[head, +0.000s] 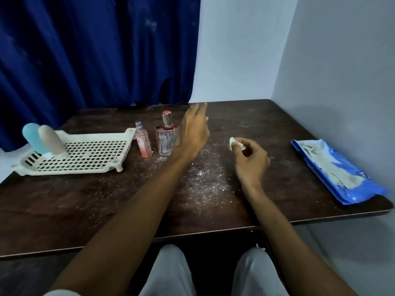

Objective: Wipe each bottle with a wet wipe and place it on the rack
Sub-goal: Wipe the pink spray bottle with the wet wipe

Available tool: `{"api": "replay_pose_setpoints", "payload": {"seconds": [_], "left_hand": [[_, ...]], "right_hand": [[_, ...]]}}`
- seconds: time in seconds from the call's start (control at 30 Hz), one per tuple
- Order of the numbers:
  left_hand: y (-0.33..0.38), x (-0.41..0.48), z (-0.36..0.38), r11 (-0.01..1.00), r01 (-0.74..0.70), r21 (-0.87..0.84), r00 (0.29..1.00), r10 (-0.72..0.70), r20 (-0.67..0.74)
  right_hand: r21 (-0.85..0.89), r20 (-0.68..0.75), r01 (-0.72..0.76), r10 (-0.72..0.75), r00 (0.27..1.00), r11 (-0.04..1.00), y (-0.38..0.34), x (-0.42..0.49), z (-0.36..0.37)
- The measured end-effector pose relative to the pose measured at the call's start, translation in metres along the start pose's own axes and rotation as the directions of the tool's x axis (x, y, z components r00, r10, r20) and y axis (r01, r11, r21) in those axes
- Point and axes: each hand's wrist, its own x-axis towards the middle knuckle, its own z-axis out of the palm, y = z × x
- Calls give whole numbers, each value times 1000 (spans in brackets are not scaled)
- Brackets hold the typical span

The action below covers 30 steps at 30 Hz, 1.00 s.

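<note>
Two bottles left on the counter (85,199), both upright, long axis vertical: slim pink spray bottle (143,142) just right of the rack (85,154), and a square glass bottle (166,139) with a red cap just right of that. They stand close together but apart.

Left hand (195,127): released, fingers straight and pointing far, holding nothing. It sits at the right edge of the glass bottle and overlaps it in view; can't tell if there is contact.

Right hand (250,159): pinching a balled-up wet wipe (233,143) at the fingertips, raised off the counter, well right of both bottles.

Key relation: the glass bottle is immediately left of the left hand, so the left hand is much the nearer. My read is the next pick is the glass bottle, a side wrap round the body below the neck, then carry it right to meet the wipe.

Risk: the pink bottle is narrow, tall and close by; fingers closing from the right could tip it.

Rack holds a blue bottle (32,135) and a beige bottle (52,139), leaning at its far-left corner, touching each other. Rest of the grid is free. Looks about half done.

Blue wipes pack (337,169) lies flat at the right edge.
</note>
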Motion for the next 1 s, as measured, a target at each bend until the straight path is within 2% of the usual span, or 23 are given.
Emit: {"api": "replay_pose_setpoints", "payload": {"seconds": [0.1, 0.2, 0.33, 0.5, 0.57, 0.63, 0.7, 0.73, 0.8, 0.9, 1.0], "left_hand": [[1, -3, 4, 999, 14, 35, 1000, -13, -13], [1, -6, 5, 996, -12, -91, 996, 4, -89], [0, -12, 5, 965, 53, -258, 990, -85, -114], [2, -13, 6, 948, 27, -316, 992, -64, -106], [8, -11, 5, 926, 27, -376, 998, -44, -38], [13, -10, 2, 850, 79, -521, 995, -38, 89], [17, -11, -1, 684, 228, -693, 962, -48, 269], [19, -12, -3, 601, 304, -739, 936, -43, 350], [20, -17, -4, 505, 403, -763, 890, -25, 454], [15, -24, 2, 401, 472, -785, 860, -16, 509], [9, -28, 9, 336, 487, -806, 861, -31, 507]], "right_hand": [[-16, 2, 0, 0, 1000, 1000, 1, 5, -3], [-29, -4, 11, -11, 1000, 1000, 3, 7, -6], [-29, -11, -2, 2, 1000, 1000, 5, 9, -8], [-6, -39, 8, -8, 999, 1000, 2, 9, -10], [-13, -85, 37, -38, 996, 999, 1, 9, -13], [-25, -146, 62, -65, 987, 998, 0, 8, -17], [-24, -186, 76, -80, 979, 997, 1, 8, -20], [-36, -191, 88, -93, 977, 996, 1, 7, -20], [-68, -164, 113, -123, 979, 991, 1, 4, -19], [-104, -111, 177, -188, 976, 979, -1, 0, -17], [-161, -30, 262, -270, 962, 952, -3, -3, -16]]}}
